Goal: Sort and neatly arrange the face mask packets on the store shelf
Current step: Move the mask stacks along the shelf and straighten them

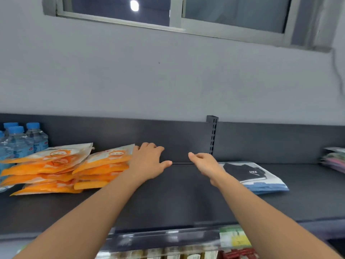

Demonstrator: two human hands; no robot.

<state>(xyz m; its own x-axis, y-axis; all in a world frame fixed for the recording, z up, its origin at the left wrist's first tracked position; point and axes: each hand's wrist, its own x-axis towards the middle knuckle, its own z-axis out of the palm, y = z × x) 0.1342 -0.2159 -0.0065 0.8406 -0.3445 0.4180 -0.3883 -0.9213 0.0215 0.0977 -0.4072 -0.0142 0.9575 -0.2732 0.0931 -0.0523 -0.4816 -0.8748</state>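
On the shelf (177, 199), orange mask packets (56, 165) are stacked leftward; their right edge is touched by the spread left hand (149, 163). Bare shelf is seen between the hands. The right hand (207, 163), loosely curled and empty, is held beside a black-mask packet (261, 178).

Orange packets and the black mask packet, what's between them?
Head view: only bare shelf and both hands, left hand touching the orange packets, right hand beside the black mask packet.
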